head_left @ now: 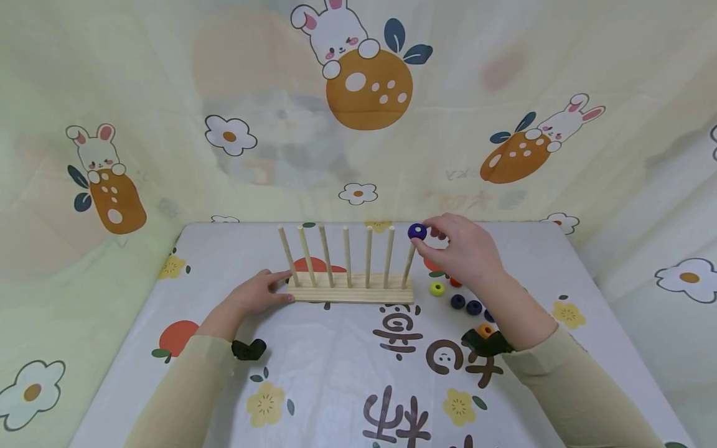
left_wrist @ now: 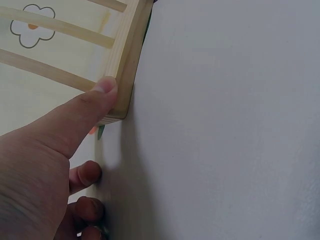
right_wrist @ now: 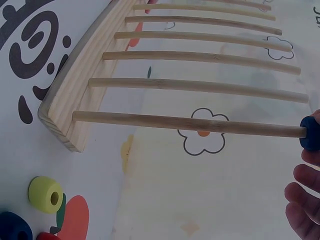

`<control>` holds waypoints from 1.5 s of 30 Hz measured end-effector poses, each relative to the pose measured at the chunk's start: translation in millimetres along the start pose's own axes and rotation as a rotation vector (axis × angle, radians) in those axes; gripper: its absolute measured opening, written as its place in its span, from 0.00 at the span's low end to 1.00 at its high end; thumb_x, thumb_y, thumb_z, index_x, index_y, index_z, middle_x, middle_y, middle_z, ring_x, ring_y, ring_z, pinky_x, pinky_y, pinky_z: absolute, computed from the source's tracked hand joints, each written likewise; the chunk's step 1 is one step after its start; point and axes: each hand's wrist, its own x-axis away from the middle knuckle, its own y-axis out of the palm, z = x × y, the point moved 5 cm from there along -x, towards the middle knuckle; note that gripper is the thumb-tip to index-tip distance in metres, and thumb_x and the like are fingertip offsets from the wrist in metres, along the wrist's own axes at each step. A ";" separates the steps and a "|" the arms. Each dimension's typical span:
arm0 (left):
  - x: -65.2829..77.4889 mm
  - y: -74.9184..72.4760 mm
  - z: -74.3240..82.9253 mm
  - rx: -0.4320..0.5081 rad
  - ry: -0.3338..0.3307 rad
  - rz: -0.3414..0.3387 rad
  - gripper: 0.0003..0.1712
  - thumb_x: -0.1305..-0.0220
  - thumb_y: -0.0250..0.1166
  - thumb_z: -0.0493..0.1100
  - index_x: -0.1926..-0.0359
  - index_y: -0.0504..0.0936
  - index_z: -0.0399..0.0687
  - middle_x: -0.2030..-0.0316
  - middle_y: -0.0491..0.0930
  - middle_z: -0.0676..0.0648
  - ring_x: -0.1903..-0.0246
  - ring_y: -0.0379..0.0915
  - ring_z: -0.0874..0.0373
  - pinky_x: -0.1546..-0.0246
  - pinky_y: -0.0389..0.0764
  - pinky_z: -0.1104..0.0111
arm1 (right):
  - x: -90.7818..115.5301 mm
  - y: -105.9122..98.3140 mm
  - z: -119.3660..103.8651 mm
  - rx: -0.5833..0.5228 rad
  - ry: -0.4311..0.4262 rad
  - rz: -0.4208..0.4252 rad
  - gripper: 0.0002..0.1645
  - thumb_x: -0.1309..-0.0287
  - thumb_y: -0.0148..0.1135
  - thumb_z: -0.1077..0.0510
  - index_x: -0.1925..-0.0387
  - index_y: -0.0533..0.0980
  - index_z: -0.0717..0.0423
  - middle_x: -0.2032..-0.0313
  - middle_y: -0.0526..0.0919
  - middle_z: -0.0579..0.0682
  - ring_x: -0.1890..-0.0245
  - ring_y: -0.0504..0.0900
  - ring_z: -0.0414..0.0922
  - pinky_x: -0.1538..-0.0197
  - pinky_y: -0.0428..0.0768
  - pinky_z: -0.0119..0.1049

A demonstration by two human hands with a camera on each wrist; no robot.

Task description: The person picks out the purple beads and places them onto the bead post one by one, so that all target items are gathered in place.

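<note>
A wooden peg rack (head_left: 347, 297) with a row of several upright rods stands on the table. My left hand (head_left: 254, 295) grips the left end of its base, the thumb (left_wrist: 106, 86) pressed on the edge near the corner. Over at the right end, my right hand (head_left: 467, 249) pinches a dark blue bead (head_left: 412, 233) between thumb and forefinger. That bead sits at the very tip of the rightmost rod (right_wrist: 200, 125), and its other fingers curl loosely beside it. No beads are on the other rods.
Loose beads lie right of the rack: a yellow-green one (head_left: 437, 289), a red one (head_left: 455, 282) partly covered by the right forearm, several dark blue ones (head_left: 473, 307) and an orange one (head_left: 485, 330). A printed cloth covers the table; a patterned curtain (head_left: 280, 174) hangs behind.
</note>
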 end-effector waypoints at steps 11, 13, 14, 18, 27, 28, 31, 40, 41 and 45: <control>-2.6 2.5 -4.1 -0.010 0.005 0.010 0.45 0.43 0.70 0.64 0.27 0.65 0.67 0.58 0.69 0.46 0.58 0.66 0.51 0.60 0.68 0.57 | 4.6 3.2 5.6 0.002 0.015 -0.027 0.23 0.40 0.66 0.42 0.50 0.81 0.52 0.60 0.82 0.51 0.59 0.79 0.50 0.58 0.77 0.47; -2.9 2.0 -4.9 -0.009 -0.003 0.014 0.45 0.43 0.70 0.64 0.27 0.65 0.68 0.58 0.69 0.47 0.58 0.66 0.51 0.59 0.68 0.57 | 5.6 5.0 6.6 -0.006 0.019 -0.033 0.23 0.39 0.65 0.42 0.50 0.81 0.51 0.60 0.82 0.51 0.59 0.79 0.50 0.58 0.77 0.47; -2.9 1.7 -5.1 -0.007 -0.007 0.014 0.45 0.43 0.70 0.65 0.27 0.65 0.68 0.57 0.69 0.47 0.57 0.66 0.51 0.59 0.68 0.56 | 6.0 5.9 7.2 -0.010 0.019 -0.033 0.23 0.39 0.65 0.42 0.50 0.80 0.51 0.60 0.82 0.51 0.59 0.79 0.51 0.58 0.77 0.48; -2.5 1.1 -5.2 -0.002 -0.011 0.011 0.45 0.44 0.70 0.65 0.27 0.65 0.68 0.57 0.69 0.46 0.57 0.67 0.50 0.58 0.69 0.56 | 8.4 9.4 11.0 -0.027 0.016 -0.027 0.22 0.39 0.66 0.42 0.51 0.81 0.52 0.59 0.81 0.52 0.59 0.79 0.50 0.58 0.77 0.48; -3.1 1.0 -3.8 -0.002 -0.011 0.005 0.45 0.43 0.70 0.65 0.27 0.65 0.68 0.59 0.68 0.47 0.58 0.66 0.51 0.61 0.67 0.58 | 16.8 16.1 24.0 -0.032 0.016 -0.048 0.24 0.39 0.65 0.42 0.50 0.81 0.53 0.59 0.81 0.51 0.59 0.79 0.51 0.58 0.77 0.48; -3.0 0.7 -3.7 -0.005 -0.012 0.005 0.45 0.43 0.70 0.65 0.27 0.65 0.68 0.59 0.69 0.46 0.58 0.66 0.51 0.61 0.68 0.58 | 17.7 16.7 25.6 -0.029 0.020 -0.058 0.24 0.39 0.65 0.42 0.50 0.81 0.53 0.58 0.81 0.52 0.59 0.79 0.51 0.57 0.77 0.49; -2.3 -0.2 -3.5 -0.013 -0.019 0.004 0.45 0.43 0.70 0.64 0.26 0.64 0.68 0.58 0.69 0.46 0.58 0.66 0.51 0.61 0.68 0.57 | 20.4 17.6 31.5 -0.017 0.032 -0.081 0.23 0.39 0.66 0.44 0.49 0.80 0.54 0.57 0.82 0.54 0.58 0.79 0.52 0.56 0.78 0.50; -2.0 -1.1 -2.2 -0.014 -0.018 -0.003 0.45 0.43 0.70 0.64 0.26 0.64 0.67 0.58 0.68 0.46 0.57 0.66 0.51 0.61 0.68 0.57 | 35.4 23.3 58.8 0.051 0.058 -0.138 0.23 0.40 0.67 0.43 0.53 0.82 0.55 0.61 0.81 0.52 0.61 0.77 0.50 0.58 0.78 0.49; -2.2 -1.0 -2.6 -0.014 -0.020 -0.003 0.45 0.43 0.70 0.64 0.26 0.64 0.67 0.58 0.68 0.46 0.57 0.66 0.51 0.60 0.68 0.57 | 38.0 24.8 62.6 0.060 0.060 -0.149 0.23 0.40 0.67 0.43 0.52 0.82 0.55 0.62 0.81 0.52 0.61 0.77 0.51 0.58 0.78 0.49; -2.3 -0.9 -3.0 -0.019 -0.023 -0.003 0.45 0.43 0.70 0.64 0.26 0.64 0.67 0.58 0.69 0.46 0.57 0.66 0.51 0.60 0.68 0.57 | 49.1 30.9 75.9 0.091 0.075 -0.198 0.26 0.41 0.67 0.42 0.51 0.82 0.56 0.60 0.82 0.54 0.60 0.78 0.52 0.58 0.78 0.50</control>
